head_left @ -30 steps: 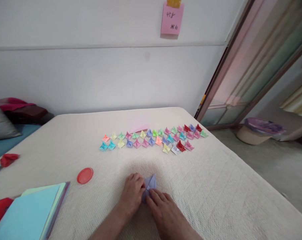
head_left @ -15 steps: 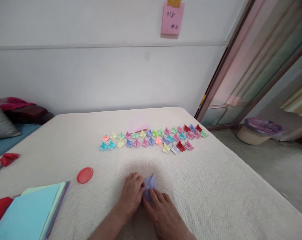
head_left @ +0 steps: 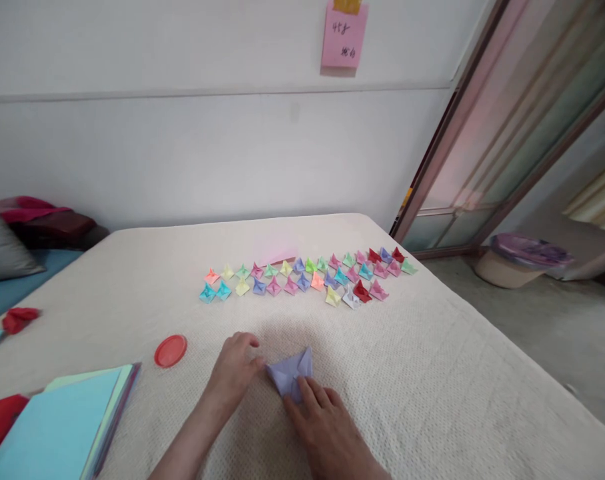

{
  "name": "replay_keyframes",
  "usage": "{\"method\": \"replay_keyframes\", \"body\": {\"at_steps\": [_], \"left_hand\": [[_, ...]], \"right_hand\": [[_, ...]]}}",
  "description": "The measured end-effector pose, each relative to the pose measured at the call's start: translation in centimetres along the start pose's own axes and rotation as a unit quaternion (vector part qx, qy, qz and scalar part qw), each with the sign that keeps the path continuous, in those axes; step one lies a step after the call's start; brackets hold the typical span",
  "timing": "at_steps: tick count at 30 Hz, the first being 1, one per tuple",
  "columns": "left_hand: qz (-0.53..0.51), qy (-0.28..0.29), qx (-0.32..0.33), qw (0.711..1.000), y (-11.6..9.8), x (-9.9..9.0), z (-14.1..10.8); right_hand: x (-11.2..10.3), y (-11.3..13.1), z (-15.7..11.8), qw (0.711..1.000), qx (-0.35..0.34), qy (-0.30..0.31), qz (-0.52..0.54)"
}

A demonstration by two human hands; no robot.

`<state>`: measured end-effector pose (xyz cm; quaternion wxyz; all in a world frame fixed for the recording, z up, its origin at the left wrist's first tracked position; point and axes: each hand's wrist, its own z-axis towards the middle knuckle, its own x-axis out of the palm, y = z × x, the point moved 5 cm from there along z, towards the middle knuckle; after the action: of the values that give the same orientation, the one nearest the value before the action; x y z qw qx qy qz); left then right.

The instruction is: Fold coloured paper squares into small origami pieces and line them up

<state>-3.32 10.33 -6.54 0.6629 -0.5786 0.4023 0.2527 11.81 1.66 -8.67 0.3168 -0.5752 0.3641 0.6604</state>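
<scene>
The folded lilac paper [head_left: 285,373] lies on the pale cloth [head_left: 432,387], between the person's two hands. The left hand [head_left: 235,367] is at its left, thumb and forefinger apart, the thumb tip just beside the paper's left corner; whether they touch cannot be told. The right hand [head_left: 326,417] rests its fingertips on the near right part of the paper, the thumb spread away from the fingers at the near edge. Small folded papers [head_left: 273,287] stand in rows on the far side.
</scene>
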Motion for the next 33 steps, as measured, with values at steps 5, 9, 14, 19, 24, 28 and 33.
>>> {"method": "replay_keyframes", "body": {"at_steps": [5, 9, 14, 19, 24, 28, 33], "left_hand": [[-0.006, -0.005, -0.004, 1.0, -0.4, -0.1, -0.5], [0.024, 0.037, 0.009, 0.999, -1.8, 2.7, -1.0], [0.032, 0.029, -0.018, 0.999, -1.0, 3.4, -0.9], [0.031, 0.023, -0.02, 0.999, -0.3, 2.9, -0.5], [0.024, 0.033, -0.016, 0.999, 0.3, 2.8, -0.5], [0.016, 0.037, -0.023, 0.999, 0.8, 2.6, -0.4], [0.003, 0.039, -0.023, 0.999, 1.3, 2.0, -0.1]], "right_hand": [[0.0, 0.0, -0.1, 1.0, 0.002, 0.018, 0.01], [0.0, 0.0, -0.1, 1.0, 0.005, 0.015, 0.015], [0.0, 0.0, -0.1, 1.0, 0.005, 0.022, 0.013], [-0.1, 0.2, 0.0, 0.999, 0.019, 0.039, 0.021], [-0.3, 0.2, 0.1, 0.997, 0.018, 0.066, 0.033], [-0.5, 0.2, 0.1, 0.995, 0.026, 0.08, 0.046], [-0.5, 0.3, 0.0, 0.995, 0.03, 0.085, 0.047]]}}
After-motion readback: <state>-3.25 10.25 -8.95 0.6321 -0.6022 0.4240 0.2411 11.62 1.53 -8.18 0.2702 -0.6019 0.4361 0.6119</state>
